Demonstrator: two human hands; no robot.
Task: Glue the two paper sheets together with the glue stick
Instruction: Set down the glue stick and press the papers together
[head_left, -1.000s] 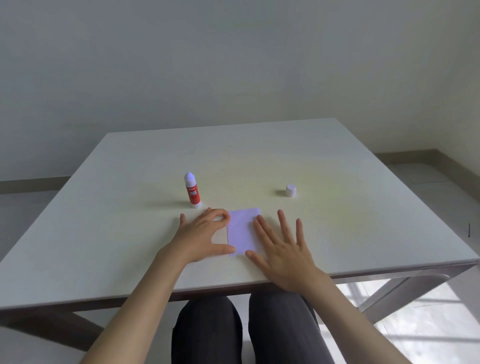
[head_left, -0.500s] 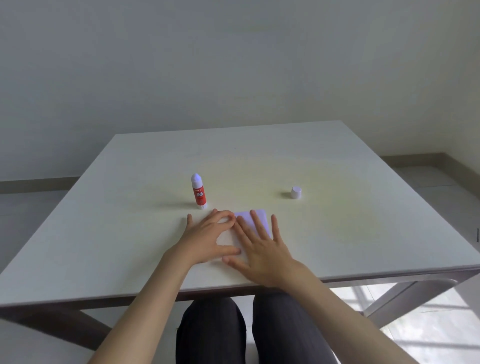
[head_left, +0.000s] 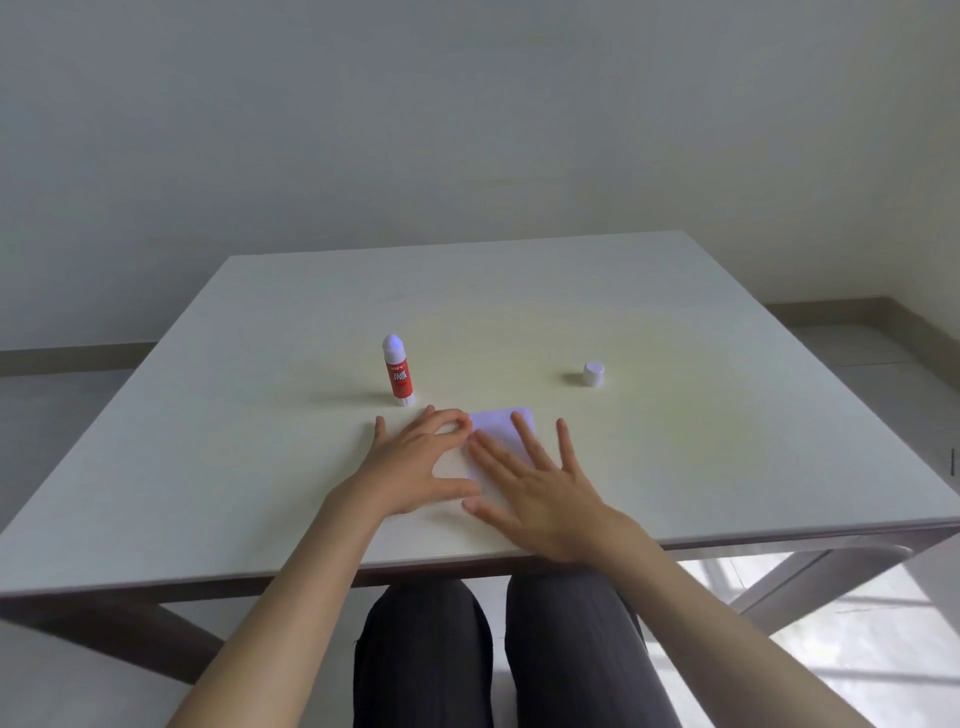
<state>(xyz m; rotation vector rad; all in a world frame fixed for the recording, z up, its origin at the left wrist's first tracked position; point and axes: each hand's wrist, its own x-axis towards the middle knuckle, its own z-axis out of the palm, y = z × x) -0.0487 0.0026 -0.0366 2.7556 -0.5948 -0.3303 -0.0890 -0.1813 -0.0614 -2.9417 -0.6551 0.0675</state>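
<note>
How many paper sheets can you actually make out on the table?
1 distinct sheet: pale lilac, flat at the near middle of the table, under the right hand and beside the left hand. A second may lie beneath or hidden by the hands; I cannot tell.

Plain, sparsely furnished room, of a home or a small office; which one cannot be told. A pale square worktop (head_left: 519, 312) on crossed legs (head_left: 810, 577) stands near bare off-white walls (head_left: 467, 114) with a low skirting board (head_left: 831, 306) and a light tiled floor (head_left: 857, 649).
</note>
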